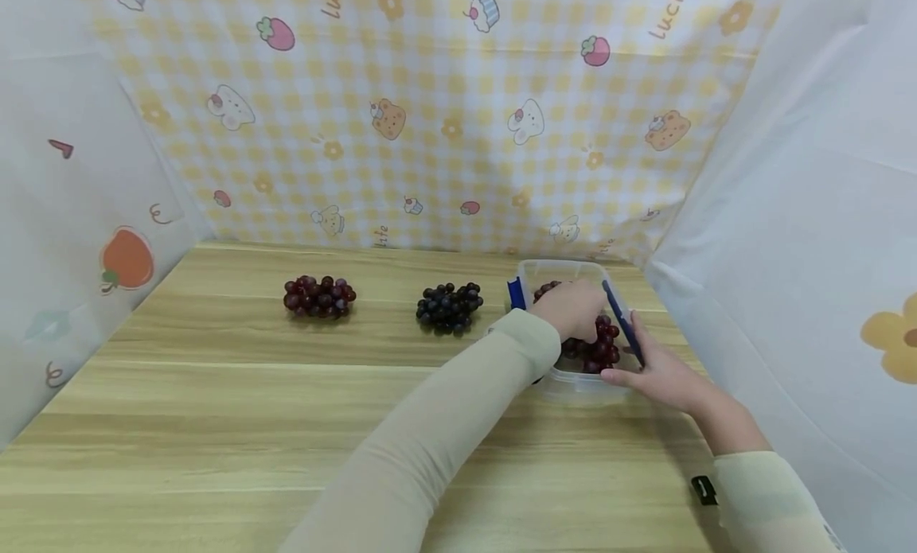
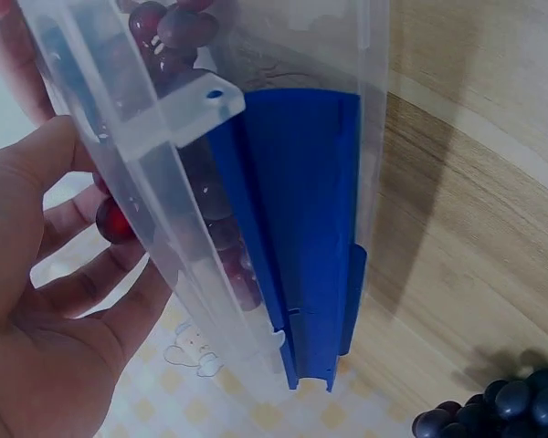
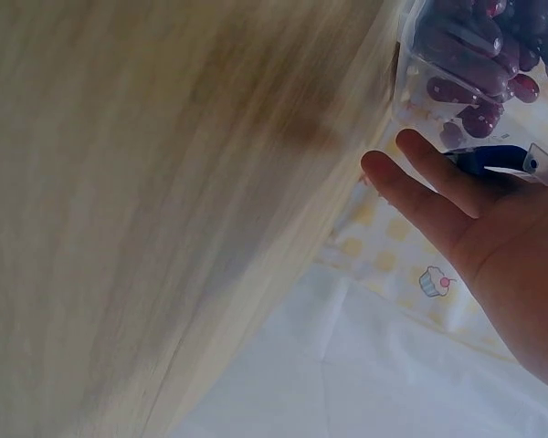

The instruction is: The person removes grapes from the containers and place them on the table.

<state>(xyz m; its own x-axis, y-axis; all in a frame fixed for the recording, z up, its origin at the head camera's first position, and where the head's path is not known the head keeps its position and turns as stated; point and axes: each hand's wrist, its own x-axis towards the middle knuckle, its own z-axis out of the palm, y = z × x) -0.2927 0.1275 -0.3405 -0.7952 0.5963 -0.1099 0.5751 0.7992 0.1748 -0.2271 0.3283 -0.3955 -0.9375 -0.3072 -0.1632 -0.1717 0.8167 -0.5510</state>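
In the head view, a clear plastic box (image 1: 566, 266) with blue side latches stands at the right of the table. My left hand (image 1: 576, 308) reaches down into it from above, fingers curved around a bunch of red grapes (image 1: 602, 350). In the left wrist view, a red grape (image 2: 115, 221) shows among those fingers, beside a hanging blue latch (image 2: 301, 210). My right hand (image 1: 669, 374) rests against the box's right side, its thumb by the near rim and its fingers along the right blue latch (image 1: 623, 322). Those fingers look straight in the right wrist view.
A bunch of black grapes (image 1: 449, 308) lies left of the box. Farther left is another bunch of red grapes (image 1: 319, 297). A patterned cloth (image 1: 430, 163) hangs behind the wooden table (image 1: 215, 434), and white cloth (image 1: 809, 243) borders the right side. A small black object (image 1: 704, 490) is by my right sleeve.
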